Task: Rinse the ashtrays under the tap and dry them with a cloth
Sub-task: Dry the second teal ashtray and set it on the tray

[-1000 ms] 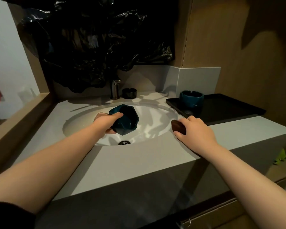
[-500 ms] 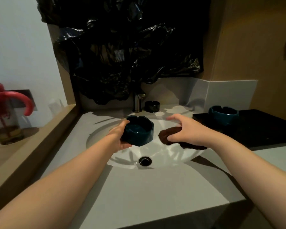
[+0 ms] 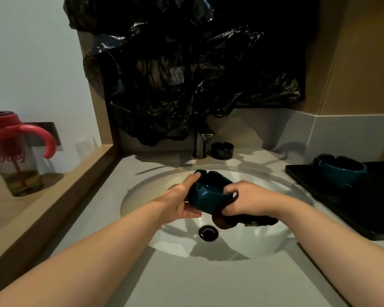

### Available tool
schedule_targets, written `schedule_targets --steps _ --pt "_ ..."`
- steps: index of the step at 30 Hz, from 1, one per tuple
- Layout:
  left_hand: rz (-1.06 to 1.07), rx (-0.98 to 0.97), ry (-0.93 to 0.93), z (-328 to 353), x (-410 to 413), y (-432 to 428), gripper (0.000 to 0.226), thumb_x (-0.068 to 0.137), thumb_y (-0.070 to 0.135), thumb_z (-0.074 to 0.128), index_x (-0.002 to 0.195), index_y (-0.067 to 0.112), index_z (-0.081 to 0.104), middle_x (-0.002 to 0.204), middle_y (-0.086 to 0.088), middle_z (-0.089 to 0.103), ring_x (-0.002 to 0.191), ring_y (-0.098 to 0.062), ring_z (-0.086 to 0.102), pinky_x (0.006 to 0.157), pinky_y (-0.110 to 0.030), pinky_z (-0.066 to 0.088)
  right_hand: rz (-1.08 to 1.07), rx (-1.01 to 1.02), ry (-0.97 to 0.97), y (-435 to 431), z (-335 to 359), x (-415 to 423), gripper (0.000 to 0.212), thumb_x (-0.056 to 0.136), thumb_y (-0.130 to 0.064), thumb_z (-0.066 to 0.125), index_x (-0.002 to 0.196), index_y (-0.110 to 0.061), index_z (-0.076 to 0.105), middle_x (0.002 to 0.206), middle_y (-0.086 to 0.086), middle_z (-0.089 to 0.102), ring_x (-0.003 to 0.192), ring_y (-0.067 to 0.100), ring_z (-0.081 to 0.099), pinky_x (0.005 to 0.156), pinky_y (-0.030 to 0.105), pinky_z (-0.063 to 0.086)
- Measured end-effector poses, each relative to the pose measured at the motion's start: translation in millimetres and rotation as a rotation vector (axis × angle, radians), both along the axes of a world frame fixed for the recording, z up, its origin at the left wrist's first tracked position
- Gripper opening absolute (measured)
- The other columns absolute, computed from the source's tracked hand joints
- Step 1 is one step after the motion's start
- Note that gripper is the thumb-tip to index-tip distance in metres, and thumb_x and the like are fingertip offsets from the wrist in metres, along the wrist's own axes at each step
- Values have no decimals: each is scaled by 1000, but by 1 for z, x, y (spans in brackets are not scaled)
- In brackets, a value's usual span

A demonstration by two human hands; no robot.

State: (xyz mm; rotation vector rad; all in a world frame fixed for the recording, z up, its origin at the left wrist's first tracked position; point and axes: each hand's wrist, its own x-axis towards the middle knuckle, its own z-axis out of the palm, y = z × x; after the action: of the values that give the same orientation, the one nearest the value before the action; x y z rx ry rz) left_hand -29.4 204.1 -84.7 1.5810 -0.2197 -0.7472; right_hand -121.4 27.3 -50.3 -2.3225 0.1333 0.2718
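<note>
Over the basin (image 3: 142, 191), left hand (image 3: 180, 200) fingers clamp the teal ashtray (image 3: 205, 197), tilted, mouth toward the tap (image 3: 201, 142). Right hand (image 3: 248, 199) fingers pinch the brown cloth (image 3: 242, 221) against its rim. The tumbler (image 3: 16, 160) lettering is unreadable.

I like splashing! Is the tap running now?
Seems off: no stream of water shows between the tap and the sink.

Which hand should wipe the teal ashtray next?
Right. The right hand grips the brown cloth and has it pressed against the right side of the ashtray. The left hand is occupied holding the ashtray from the left and beneath, so it probably just steadies it.
</note>
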Motion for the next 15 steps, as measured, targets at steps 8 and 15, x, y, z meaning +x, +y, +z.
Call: schedule_targets --steps 8,15 --pt "-274 347 -790 12 -11 6 113 71 19 83 141 62 5 142 10 36 125 -15 44 107 -35 40 61 166 89 -36 11 -12 34 75 -23 66 109 -26 63 94 13 69 67 23 65 56 29 54" --pt "-124 411 -1142 13 -15 1 66 71 24 82 123 44 46 116 13 56 109 -10 55 90 -29 51 160 259 138 -46 8 -14 47 58 -30 71 105 -28 69 110 21 66 94 37 63 85 51 49"
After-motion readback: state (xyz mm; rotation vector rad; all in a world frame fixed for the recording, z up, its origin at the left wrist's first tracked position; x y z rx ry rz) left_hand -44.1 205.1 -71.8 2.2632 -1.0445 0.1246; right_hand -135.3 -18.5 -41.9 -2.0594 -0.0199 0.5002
